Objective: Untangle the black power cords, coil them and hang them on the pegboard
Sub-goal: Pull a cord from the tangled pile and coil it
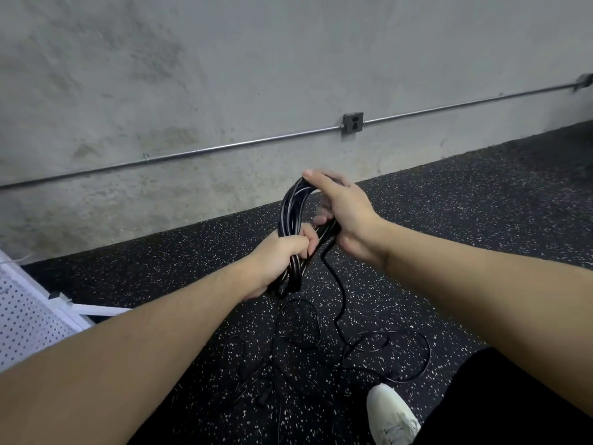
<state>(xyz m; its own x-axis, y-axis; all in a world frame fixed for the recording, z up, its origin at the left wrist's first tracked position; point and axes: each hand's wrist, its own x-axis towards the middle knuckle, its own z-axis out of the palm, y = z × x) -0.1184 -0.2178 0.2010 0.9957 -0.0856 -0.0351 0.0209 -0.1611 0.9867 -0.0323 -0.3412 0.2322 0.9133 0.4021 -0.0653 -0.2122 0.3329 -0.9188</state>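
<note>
Gripping now: left hand [282,261] has its fingers wrapped tight round the lower end of the coiled cord [290,216], thumb side up.
Right hand: right hand [343,213] is clamped over the top of the same coil, thumb hooked across the bend, fingers curled underneath.
Coil: several black loops bunched together, held up in the air between both hands, in front of the wall and above the floor.
Loose tail: one strand [341,303] drops from under the right hand and snakes down to the floor.
Floor pile: more black cord [369,348] lies in open, crossing loops on the speckled rubber floor [449,220], right below the hands; how many separate cords are in there, I cannot tell.
Pegboard: white pegboard [29,319] sits at the far left edge, well apart from the coil.
Wall: grey concrete wall [224,59], a metal conduit [192,152] running along it into an outlet box [353,123].
Foot: white shoe [391,415] planted just beside the floor loops, lower right.
</note>
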